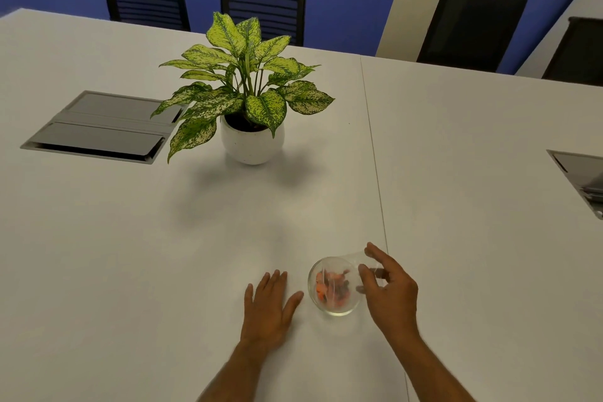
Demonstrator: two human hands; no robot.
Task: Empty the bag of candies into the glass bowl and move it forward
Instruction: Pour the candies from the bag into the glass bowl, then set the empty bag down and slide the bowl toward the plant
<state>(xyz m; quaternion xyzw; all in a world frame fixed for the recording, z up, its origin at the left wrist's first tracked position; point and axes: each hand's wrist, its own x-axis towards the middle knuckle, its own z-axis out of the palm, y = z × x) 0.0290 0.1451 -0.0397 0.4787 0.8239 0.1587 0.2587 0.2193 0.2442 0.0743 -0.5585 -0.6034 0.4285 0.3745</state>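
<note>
A small glass bowl [336,308] stands on the white table [130,254] near the front edge. Orange and dark candies [329,287] show inside its rim. A clear plastic bag [350,259] is tilted over the bowl with its lower end reaching into it. My right hand [391,290] is just right of the bowl and pinches the bag's upper end between thumb and fingers. I cannot tell whether the candies lie in the bag or loose in the bowl. My left hand [269,310] rests flat on the table left of the bowl, fingers spread, holding nothing.
A potted plant in a white pot [251,140] stands in the middle of the table, beyond the bowl. A grey cable hatch [101,127] is set into the table at the left and another [580,179] at the right edge. Black chairs [264,0] line the far side.
</note>
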